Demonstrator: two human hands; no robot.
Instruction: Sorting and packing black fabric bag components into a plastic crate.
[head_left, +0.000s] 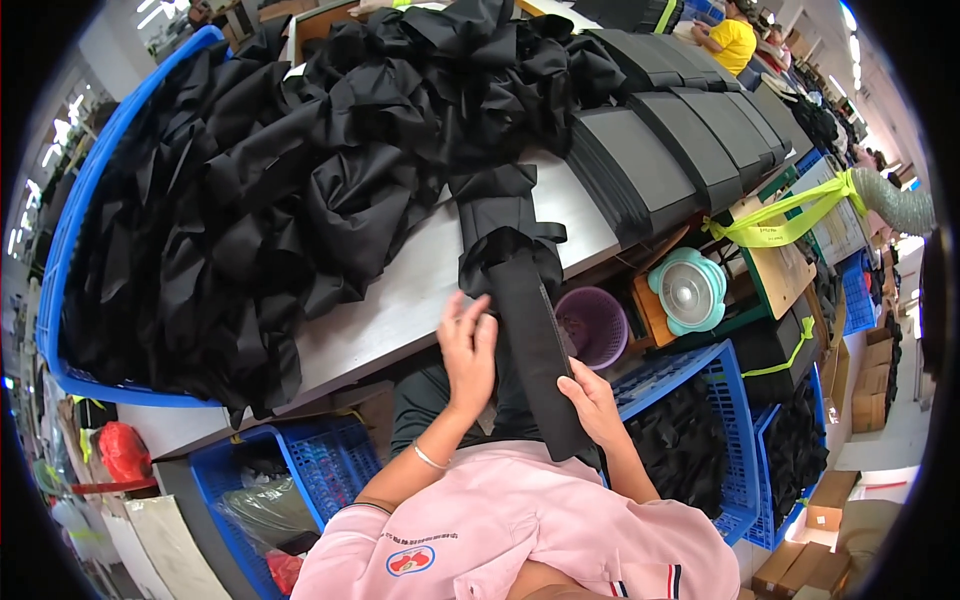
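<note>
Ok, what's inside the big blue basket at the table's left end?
A loose heap of black fabric pieces fills the blue basket and reaches onto the table. It covers the bottom, so whatever lies underneath can't be seen.

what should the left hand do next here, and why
Probably close the left hand on the near side of the folded black piece: its fingers are spread beside that piece and appear to hold nothing, while only the right hand grips it, near its lower end, so a second grip would likely steady it.
</note>
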